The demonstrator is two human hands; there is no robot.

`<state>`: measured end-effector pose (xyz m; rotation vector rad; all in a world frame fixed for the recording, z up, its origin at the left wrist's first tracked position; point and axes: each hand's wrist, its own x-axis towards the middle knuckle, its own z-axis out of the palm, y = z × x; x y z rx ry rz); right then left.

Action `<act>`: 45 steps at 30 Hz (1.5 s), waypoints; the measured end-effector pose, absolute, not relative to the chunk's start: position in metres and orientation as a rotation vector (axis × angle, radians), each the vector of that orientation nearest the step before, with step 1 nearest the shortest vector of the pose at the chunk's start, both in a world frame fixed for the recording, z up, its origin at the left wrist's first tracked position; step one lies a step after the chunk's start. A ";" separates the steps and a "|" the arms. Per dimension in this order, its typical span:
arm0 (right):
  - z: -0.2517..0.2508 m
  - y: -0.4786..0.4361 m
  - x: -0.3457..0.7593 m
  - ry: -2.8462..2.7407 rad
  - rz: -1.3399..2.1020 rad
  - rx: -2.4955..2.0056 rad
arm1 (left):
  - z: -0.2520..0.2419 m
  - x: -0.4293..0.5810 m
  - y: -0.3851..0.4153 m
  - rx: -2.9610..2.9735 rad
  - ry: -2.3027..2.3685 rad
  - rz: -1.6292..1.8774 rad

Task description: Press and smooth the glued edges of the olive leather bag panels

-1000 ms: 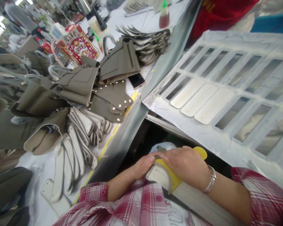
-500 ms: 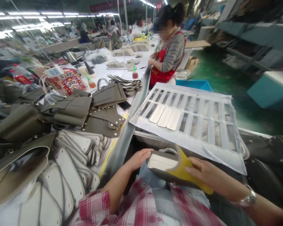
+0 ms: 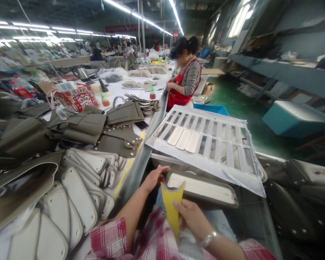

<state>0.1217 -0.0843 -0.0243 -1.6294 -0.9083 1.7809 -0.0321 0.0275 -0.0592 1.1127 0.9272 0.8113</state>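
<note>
A dark olive bag piece (image 3: 200, 202) lies across my lap, with a long, pale rounded panel (image 3: 202, 187) set in its upward side. My right hand (image 3: 189, 215) grips a flat yellow piece with a curved, notched top edge (image 3: 171, 204), held upright in front of the bag piece's left part. Beside the left end of the bag piece is my left hand (image 3: 153, 178), its fingers stretched out and nothing visible in them. Whether its fingertips touch the bag piece I cannot tell.
A white slotted rack (image 3: 186, 153) bearing three pale strips stands just beyond my lap. On the left table lie stacked grey panels (image 3: 78, 191) and olive bag parts (image 3: 78, 126). A co-worker in a red apron (image 3: 180, 90) stands farther along the table; dark bags (image 3: 292, 213) lie at right.
My right hand has moved left with the yellow piece and turned it upright, exposing the long pale panel. My left hand has shifted slightly left, off the bag piece's edge. The view has tilted up.
</note>
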 end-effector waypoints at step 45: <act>-0.034 -0.062 0.143 -0.366 2.067 -1.394 | -0.028 0.052 0.050 1.886 1.521 0.432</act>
